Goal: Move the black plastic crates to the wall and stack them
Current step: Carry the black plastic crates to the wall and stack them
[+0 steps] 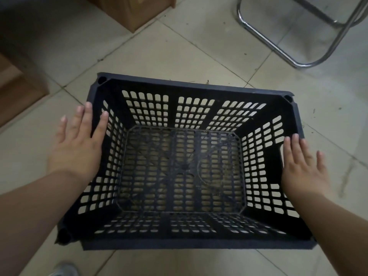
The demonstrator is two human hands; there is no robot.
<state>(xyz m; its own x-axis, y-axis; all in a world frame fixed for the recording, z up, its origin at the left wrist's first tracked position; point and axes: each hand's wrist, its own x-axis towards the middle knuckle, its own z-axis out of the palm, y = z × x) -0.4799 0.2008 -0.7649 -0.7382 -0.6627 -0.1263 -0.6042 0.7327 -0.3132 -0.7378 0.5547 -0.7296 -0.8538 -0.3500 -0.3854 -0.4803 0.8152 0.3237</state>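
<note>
A: Right, where does the crate sit?

B: Directly between the person's two hands, upright on the tiled floor, open top facing the camera. Nothing inside it; tile shows through the slotted walls and base.

A: Left hand?

B: Flat and spread, fingers straight, lying over the crate's left rim. The forefinger reaches past the rim onto the inner side of the wall. Nothing gripped. Thumb is hidden, and actual contact can't be confirmed.

A: Right hand?

B: Same picture, mirrored. Fingers straight and slightly apart, palm down over the right rim, holding nothing. Thumb out of sight there too.

A: Surroundings?

B: Chrome tube chair frame on the floor beyond the right hand, well apart from the crate. Wooden cabinet corner beyond the left hand, far side. Another wooden panel out to the left of the left hand. Toe of a shoe below the left forearm, at the near edge.
</note>
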